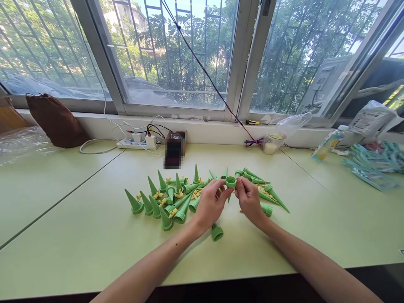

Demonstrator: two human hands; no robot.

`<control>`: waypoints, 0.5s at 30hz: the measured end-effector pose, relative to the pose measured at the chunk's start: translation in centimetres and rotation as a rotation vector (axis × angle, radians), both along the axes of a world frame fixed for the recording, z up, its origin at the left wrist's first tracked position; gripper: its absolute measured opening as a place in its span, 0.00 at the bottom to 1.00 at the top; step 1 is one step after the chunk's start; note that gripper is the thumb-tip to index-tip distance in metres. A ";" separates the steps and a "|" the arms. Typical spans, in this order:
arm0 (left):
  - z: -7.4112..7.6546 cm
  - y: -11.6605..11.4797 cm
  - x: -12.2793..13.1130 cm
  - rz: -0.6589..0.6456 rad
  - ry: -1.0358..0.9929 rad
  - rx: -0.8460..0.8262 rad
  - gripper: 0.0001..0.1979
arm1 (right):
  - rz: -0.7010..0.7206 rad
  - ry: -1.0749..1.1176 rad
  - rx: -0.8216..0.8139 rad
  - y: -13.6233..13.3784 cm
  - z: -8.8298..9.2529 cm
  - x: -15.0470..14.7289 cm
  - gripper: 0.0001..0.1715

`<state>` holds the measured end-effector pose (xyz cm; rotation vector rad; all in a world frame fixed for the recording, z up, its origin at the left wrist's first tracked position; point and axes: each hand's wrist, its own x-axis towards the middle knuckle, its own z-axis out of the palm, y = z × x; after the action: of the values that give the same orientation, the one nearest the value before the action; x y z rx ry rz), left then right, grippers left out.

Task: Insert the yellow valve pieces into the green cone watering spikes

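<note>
Between my hands, a green cone piece is held up with its round open end facing me. My left hand grips it from the left with thumb and fingers. The fingertips of my right hand are pinched at its right edge; what they hold, if anything, is too small to make out. Green cones, some upright and some lying, spread over the table on both sides, with small yellow valve pieces among them. One green cone lies nearer to me, below my left hand.
On the pale green table, a power strip and a small box stand at the back. Farther right are a plastic bag with a jar, a bottle and turquoise packets. A brown bag sits back left.
</note>
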<state>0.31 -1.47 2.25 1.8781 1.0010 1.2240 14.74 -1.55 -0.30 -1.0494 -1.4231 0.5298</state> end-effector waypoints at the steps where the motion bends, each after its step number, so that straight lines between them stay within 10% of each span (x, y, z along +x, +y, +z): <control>1: 0.1 0.0 0.0 0.024 -0.023 -0.003 0.11 | -0.007 0.007 0.003 -0.1 0.1 -0.1 0.24; 8: 0.1 -0.6 0.3 -0.283 -0.213 -0.344 0.19 | -0.026 -0.003 0.033 -0.4 0.8 -0.2 0.24; 15: -0.3 -0.9 0.3 -0.276 -0.327 -0.384 0.21 | 0.034 -0.092 0.031 -0.6 0.9 -0.4 0.23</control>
<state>0.58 -2.34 1.99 1.4080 0.7104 1.0447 14.37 -2.11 0.62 -1.0374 -1.5276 0.4874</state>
